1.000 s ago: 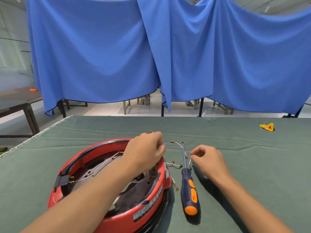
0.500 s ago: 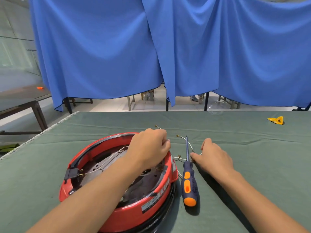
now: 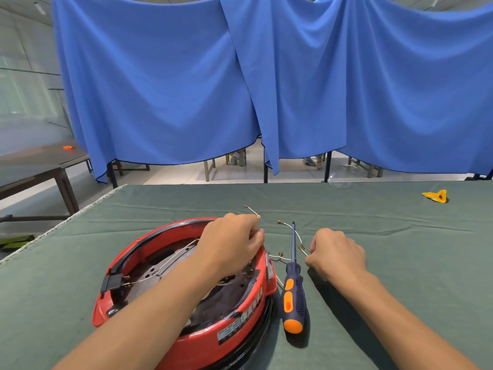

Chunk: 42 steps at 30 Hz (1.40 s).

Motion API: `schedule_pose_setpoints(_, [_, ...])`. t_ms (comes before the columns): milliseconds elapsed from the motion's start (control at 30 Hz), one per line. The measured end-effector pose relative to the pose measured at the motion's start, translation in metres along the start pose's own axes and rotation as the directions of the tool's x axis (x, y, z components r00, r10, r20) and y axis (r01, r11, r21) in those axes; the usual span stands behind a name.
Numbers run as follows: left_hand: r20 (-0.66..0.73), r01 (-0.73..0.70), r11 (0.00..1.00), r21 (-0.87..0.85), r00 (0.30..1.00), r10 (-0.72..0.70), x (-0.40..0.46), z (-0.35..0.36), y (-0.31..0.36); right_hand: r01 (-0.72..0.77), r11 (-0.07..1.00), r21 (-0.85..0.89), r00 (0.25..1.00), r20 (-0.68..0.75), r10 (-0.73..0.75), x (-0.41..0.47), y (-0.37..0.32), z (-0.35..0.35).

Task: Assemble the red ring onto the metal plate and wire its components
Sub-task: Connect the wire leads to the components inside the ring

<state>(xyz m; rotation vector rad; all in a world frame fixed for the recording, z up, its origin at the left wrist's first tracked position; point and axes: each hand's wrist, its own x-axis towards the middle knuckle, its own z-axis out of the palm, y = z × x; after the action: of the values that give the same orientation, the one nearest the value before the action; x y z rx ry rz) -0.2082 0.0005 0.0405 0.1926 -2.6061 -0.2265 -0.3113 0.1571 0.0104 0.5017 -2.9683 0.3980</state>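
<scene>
Ring: the red ring [image 3: 241, 340] sits on the green surface [image 3: 400, 263] in front of you, left of centre, already over the metal plate [image 3: 149, 276] that shows through its middle.
Ring handling: you can judge it a rigid plastic shell, light for its bulk, with a smooth wall that may slip; take it by the rim, not by the black clip [image 3: 113, 280] on the left.
Plate handling: stiff sheet metal, probably the heavier part; watch for edges around the cut-outs.
Wires: thin white wires [image 3: 294, 232] with small brass terminals lie just right of the ring, one crossing under the screwdriver [image 3: 293, 292] shaft. They are limp and springy; pinch them close to the terminal, never mid-length.
Left hand: your left hand [image 3: 230, 243] rests curled over the ring's far right rim, fingers closed near a wire end; whether it actually grips one I cannot tell.
Right hand: your right hand [image 3: 337, 255] is closed, pinching a wire just right of the screwdriver.
Risk: tugging a wire could bend a terminal or drag the screwdriver.
</scene>
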Motion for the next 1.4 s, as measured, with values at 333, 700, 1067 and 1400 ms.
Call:
schedule_pose_setpoints(333, [0.008, 0.004, 1.000, 0.003, 1.000, -0.005, 0.000, -0.001, 0.001, -0.050, 0.992, 0.118, 0.983, 0.179, 0.028, -0.002, 0.004, -0.016])
schedule_pose_setpoints(700, [-0.066, -0.051, 0.983, -0.179, 0.997, 0.040, -0.004, -0.009, 0.007, -0.224, 0.190, 0.956, 0.942, 0.262, -0.211, 0.004, -0.006, -0.021])
schedule_pose_setpoints(1067, [0.128, 0.104, 0.735, -0.670, 0.992, -0.024, -0.004, -0.015, 0.021, -0.138, -0.016, 0.990, 0.955, 0.129, -0.268, -0.007, -0.027, -0.022])
schedule_pose_setpoints(1400, [0.191, 0.188, 0.604, -0.775, 0.980, -0.059, -0.001, -0.013, 0.024, -0.120, 0.022, 0.993, 0.949, 0.121, -0.290, -0.019, -0.030, -0.029])
